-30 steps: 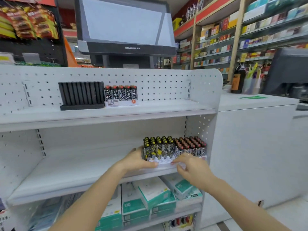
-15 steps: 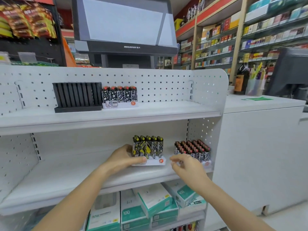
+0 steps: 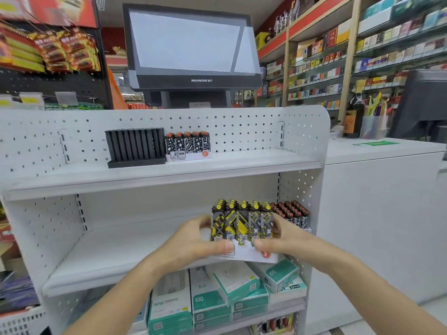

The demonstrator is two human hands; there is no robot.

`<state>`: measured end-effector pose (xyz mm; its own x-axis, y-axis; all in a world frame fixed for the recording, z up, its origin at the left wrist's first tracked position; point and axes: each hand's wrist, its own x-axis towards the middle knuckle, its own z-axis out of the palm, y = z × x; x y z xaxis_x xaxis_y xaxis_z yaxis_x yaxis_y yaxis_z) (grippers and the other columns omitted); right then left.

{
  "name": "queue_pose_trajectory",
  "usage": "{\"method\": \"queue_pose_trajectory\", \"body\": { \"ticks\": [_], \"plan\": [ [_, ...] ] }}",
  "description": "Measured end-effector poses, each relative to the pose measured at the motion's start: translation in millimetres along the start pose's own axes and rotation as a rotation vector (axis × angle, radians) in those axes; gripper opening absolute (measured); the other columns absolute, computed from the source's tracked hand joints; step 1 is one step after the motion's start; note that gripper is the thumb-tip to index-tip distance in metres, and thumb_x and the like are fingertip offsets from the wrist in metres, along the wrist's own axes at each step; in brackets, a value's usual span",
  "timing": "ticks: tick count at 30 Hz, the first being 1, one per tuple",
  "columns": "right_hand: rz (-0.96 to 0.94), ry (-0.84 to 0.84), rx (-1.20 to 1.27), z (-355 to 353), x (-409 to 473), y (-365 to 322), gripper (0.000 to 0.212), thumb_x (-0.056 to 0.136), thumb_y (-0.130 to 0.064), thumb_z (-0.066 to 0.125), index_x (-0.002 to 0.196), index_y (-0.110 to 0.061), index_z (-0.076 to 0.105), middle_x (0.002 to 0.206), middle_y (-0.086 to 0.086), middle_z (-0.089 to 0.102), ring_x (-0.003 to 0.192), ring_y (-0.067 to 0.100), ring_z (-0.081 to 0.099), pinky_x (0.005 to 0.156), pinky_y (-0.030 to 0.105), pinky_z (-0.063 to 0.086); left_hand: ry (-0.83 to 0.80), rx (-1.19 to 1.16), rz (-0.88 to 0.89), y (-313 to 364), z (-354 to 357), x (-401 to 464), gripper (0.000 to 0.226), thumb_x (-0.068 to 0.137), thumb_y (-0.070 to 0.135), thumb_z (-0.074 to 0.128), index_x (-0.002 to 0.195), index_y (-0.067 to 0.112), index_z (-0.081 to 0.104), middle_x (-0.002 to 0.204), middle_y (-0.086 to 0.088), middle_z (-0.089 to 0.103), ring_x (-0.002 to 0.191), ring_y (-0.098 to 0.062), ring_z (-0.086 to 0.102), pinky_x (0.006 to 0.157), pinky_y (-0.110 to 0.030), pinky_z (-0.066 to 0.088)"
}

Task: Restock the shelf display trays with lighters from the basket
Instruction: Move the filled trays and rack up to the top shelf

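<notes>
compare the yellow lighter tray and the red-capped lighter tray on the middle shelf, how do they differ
The yellow lighter tray has yellow caps and yellow-grey patterns; the red-capped lighter tray has red caps on darker bodies. The yellow one is gripped by the left hand and right hand at the shelf's front edge; the red-capped one sits untouched, further back right. Both hold upright lighters in white trays.

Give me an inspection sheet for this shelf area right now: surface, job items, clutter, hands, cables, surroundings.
Surface: white middle shelf, bare at its left part.
Job's things: yellow lighter tray held at the shelf's front edge; red-capped lighter tray behind it at the right; black-and-white lighter tray and empty black tray on the top shelf.
Clutter: green boxes on the shelf below.
Hands: left hand and right hand each in a grip on the yellow tray's sides.
Cables: nothing seen.
Surroundings: register screen, white counter, stocked wall shelves.
</notes>
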<state>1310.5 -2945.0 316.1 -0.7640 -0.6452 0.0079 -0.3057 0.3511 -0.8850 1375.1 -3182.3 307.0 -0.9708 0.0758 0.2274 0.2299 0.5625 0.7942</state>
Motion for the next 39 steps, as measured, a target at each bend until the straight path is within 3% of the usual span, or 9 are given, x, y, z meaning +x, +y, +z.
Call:
{"method": "queue_pose_trajectory", "body": {
  "ticks": [3,9,14,17,21,23,28,35,39],
  "plan": [
    [-0.068,-0.048,-0.083,-14.8,-25.9,-3.9,0.115,0.044,-0.070,0.082,0.139,-0.032,0.031,0.137,-0.020,0.049,0.123,0.002,0.051,0.111,0.034,0.037,0.059,0.156,0.083,35.6,0.8,-13.2,0.070,0.047,0.074,0.068,0.109,0.044,0.055,0.113,0.029,0.058,0.106,0.019,0.049,0.089,-0.007,0.037],
    [-0.254,0.015,-0.089,-39.6,-38.3,-51.0,0.110,0.045,-0.061,0.086,0.137,-0.029,0.034,0.135,-0.012,0.055,0.121,0.003,0.054,0.107,0.034,0.041,0.221,0.251,0.212,90.1,-20.5,-8.1,0.066,0.041,0.075,0.064,0.098,0.041,0.057,0.103,0.029,0.060,0.097,0.018,0.052,0.080,-0.005,0.037],
    [-0.348,0.304,-0.205,-58.2,-17.1,-99.6,0.088,0.046,-0.056,0.078,0.123,-0.034,0.042,0.118,-0.015,0.060,0.106,0.005,0.060,0.100,0.032,0.045,0.337,0.286,0.278,120.1,-46.4,11.0,0.054,0.055,0.073,0.065,0.100,0.045,0.056,0.101,0.034,0.055,0.095,0.023,0.049,0.081,-0.006,0.036],
    [-0.363,0.447,-0.243,-72.2,3.8,-112.2,0.075,0.065,-0.042,0.084,0.122,-0.030,0.037,0.111,-0.019,0.055,0.094,-0.006,0.053,0.084,0.021,0.042,0.500,0.662,0.257,110.8,-59.8,31.0,0.076,0.073,0.083,0.034,0.128,0.034,0.052,0.118,0.017,0.060,0.114,-0.004,0.052,0.092,-0.028,0.041],
    [-0.233,0.517,-0.352,-89.5,39.3,-116.8,0.084,0.072,-0.045,0.078,0.138,-0.020,0.034,0.103,-0.016,0.051,0.094,0.010,0.052,0.076,0.027,0.036,0.574,1.069,0.099,69.9,-73.6,45.6,0.085,0.084,0.070,0.005,0.133,0.017,0.050,0.126,-0.004,0.062,0.124,-0.022,0.047,0.107,-0.037,0.027],
    [-0.175,0.486,-0.356,-95.1,57.7,-118.8,0.082,0.072,-0.044,0.079,0.137,-0.018,0.035,0.098,-0.016,0.051,0.095,0.012,0.053,0.079,0.028,0.036,0.532,1.089,0.032,54.2,-73.5,49.3,0.081,0.089,0.069,0.007,0.140,0.017,0.042,0.138,-0.004,0.053,0.138,-0.021,0.033,0.116,-0.039,0.013],
    [-0.074,0.373,-0.413,-102.7,105.1,-117.6,0.076,0.075,-0.043,0.076,0.134,-0.016,0.037,0.121,-0.002,0.051,0.104,0.016,0.047,0.087,0.028,0.033,0.604,1.104,0.084,45.0,-69.3,52.7,0.095,0.075,0.066,-0.013,0.145,0.023,0.036,0.148,0.004,0.042,0.146,-0.018,0.018,0.117,-0.039,-0.002],
    [-0.085,0.263,-0.519,-105.0,134.8,-111.1,0.075,0.086,-0.037,0.068,0.145,-0.008,0.032,0.144,0.008,0.042,0.121,0.023,0.044,0.097,0.026,0.029,0.661,1.113,0.141,36.3,-67.0,57.2,0.084,0.084,0.064,0.001,0.130,0.018,0.055,0.135,-0.002,0.057,0.141,-0.024,0.031,0.112,-0.037,-0.001],
    [-0.019,0.223,-0.613,-109.5,153.4,-105.5,0.091,0.081,-0.049,0.067,0.149,-0.005,0.025,0.146,0.009,0.043,0.131,0.026,0.043,0.106,0.032,0.030,0.670,1.121,0.128,33.6,-68.1,59.3,0.081,0.085,0.064,0.004,0.120,0.020,0.062,0.124,0.000,0.063,0.134,-0.022,0.040,0.113,-0.039,0.008]
  ]
}}
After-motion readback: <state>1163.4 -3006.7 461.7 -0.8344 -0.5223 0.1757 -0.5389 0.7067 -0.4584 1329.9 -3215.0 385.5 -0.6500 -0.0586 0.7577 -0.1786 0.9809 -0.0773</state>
